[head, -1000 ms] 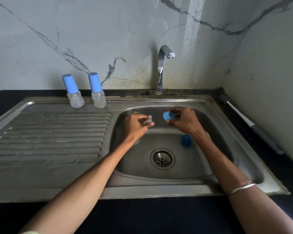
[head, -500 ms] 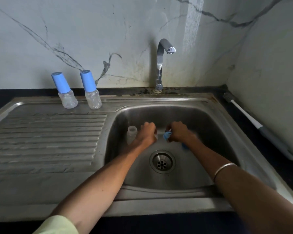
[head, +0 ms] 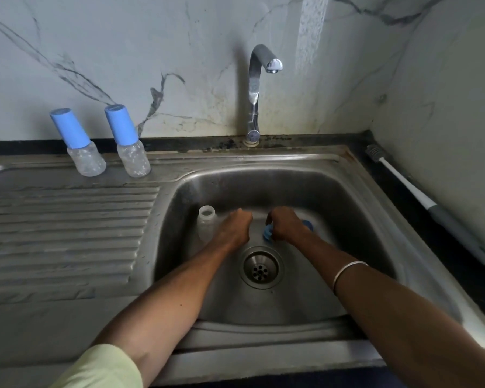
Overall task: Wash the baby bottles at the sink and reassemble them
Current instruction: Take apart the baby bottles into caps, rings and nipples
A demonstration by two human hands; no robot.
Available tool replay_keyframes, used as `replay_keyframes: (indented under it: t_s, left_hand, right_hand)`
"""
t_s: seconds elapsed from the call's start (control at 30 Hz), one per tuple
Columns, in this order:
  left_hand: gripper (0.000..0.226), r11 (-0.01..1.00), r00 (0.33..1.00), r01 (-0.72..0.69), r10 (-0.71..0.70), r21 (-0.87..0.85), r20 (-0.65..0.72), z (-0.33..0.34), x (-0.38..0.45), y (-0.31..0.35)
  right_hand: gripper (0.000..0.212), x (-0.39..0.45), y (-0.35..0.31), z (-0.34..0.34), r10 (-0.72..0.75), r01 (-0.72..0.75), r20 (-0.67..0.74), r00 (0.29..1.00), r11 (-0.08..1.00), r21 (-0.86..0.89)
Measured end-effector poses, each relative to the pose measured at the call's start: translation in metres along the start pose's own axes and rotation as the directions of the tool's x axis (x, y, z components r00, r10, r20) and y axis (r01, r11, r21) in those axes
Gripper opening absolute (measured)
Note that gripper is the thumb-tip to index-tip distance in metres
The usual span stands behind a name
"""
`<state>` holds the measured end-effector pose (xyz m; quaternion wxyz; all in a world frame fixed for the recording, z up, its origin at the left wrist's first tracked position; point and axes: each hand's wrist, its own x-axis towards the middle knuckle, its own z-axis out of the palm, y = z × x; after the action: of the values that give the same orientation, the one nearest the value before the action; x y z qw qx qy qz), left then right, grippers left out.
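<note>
Both hands low in sink (head: 333, 189) basin.
Right hand (head: 287, 226) grips blue ring (head: 268, 233); left hand (head: 235, 229) curled, contents not visible; open bottle (head: 207, 225) beside it.

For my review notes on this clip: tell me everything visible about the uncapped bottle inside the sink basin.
The uncapped bottle is small and clear, plastic by its look, with a threaded open neck and no cap or teat. It stands upright on the basin floor near the left wall, just left of the left hand, whose knuckles come close to it; contact cannot be told.
</note>
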<state>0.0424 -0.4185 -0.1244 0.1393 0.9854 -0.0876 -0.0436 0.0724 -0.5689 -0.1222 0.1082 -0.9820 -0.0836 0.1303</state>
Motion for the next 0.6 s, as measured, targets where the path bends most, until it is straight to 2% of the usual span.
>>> replay_keyframes:
  t_s: [0.4, 0.6]
  left_hand:
    - [0.019, 1.0, 1.0, -0.001, 0.002, -0.025, 0.016, 0.006, -0.001, -0.003]
    - [0.028, 1.0, 0.999, 0.025, -0.025, -0.004, -0.022, -0.008, -0.004, 0.007]
  right_hand:
    - [0.045, 0.001, 0.007, 0.016, 0.026, -0.026, -0.019, 0.999, 1.0, 0.001]
    - [0.064, -0.002, 0.006, 0.006, 0.028, -0.027, -0.027, 0.999, 0.999, 0.02]
